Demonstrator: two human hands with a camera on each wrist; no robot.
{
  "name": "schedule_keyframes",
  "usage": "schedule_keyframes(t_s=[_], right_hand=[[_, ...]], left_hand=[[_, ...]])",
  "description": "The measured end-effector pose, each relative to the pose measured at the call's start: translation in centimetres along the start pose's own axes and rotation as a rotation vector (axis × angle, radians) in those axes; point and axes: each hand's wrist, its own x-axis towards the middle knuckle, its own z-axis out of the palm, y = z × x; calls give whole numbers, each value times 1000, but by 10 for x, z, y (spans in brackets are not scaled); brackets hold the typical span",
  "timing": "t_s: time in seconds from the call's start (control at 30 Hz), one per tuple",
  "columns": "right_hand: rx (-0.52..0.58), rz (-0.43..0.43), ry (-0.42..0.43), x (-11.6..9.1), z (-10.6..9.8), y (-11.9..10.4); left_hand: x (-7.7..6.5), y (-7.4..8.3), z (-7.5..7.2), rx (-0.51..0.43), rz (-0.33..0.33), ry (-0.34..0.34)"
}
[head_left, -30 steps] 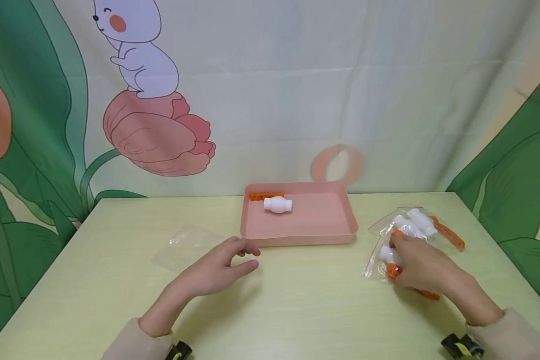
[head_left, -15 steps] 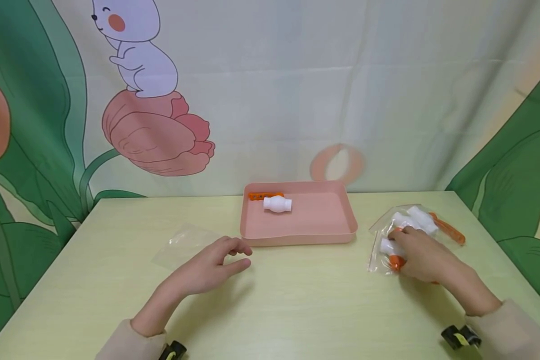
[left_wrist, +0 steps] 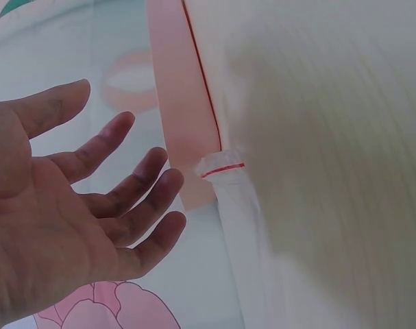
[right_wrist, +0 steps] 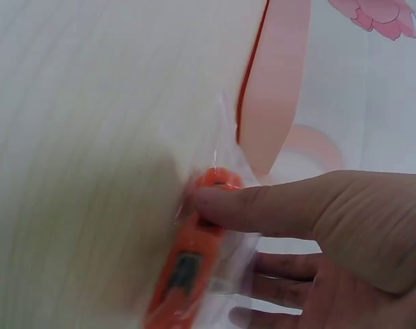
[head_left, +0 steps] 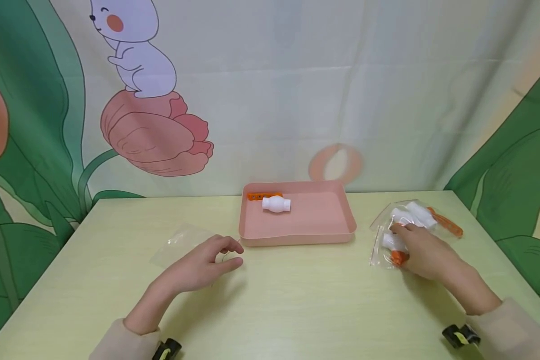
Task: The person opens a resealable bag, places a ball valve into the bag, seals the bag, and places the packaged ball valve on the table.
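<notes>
At the right of the table, my right hand (head_left: 425, 252) grips a clear zip bag (head_left: 378, 252) holding a white fitting (head_left: 392, 242) and an orange tool with a dark slot (right_wrist: 194, 257). In the right wrist view the thumb presses on the orange tool through the plastic, with the fingers on the far side. This bag overlaps a second clear bag with white pieces (head_left: 420, 215) and an orange strip (head_left: 447, 223). My left hand (head_left: 198, 265) is held over the table left of the pink tray, fingers loosely bent, nothing in them.
The pink tray (head_left: 315, 240) stands at the back middle, with a white fitting (head_left: 276, 204) and an orange piece with holes (head_left: 258, 196) in its back left. A flat clear zip bag (head_left: 180, 245) lies behind my left hand. A printed curtain (head_left: 270, 100) hangs behind the table.
My right hand has moved slightly away from me, shifting the gripped bag closer onto the other one. My left hand has drifted left, away from the tray.
</notes>
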Motion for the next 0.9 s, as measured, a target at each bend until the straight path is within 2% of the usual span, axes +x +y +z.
schedule_keyframes(t_s=[0.13, 0.4, 0.53, 0.7, 0.9], right_hand=[[-20, -27, 16, -5, -3, -5], [-29, -180, 105, -10, -6, -21], [-4, -244, 140, -9, -6, -27], [37, -265, 169, -10, -5, -33], [70, -254, 174, -10, -4, -42]], left_hand=[[1, -3, -1, 15, -12, 1], [7, -10, -2, 37, -29, 22], [8, -13, -4, 89, -56, 43], [6, -17, -4, 199, -49, 57], [3, -21, -4, 300, -115, 8]])
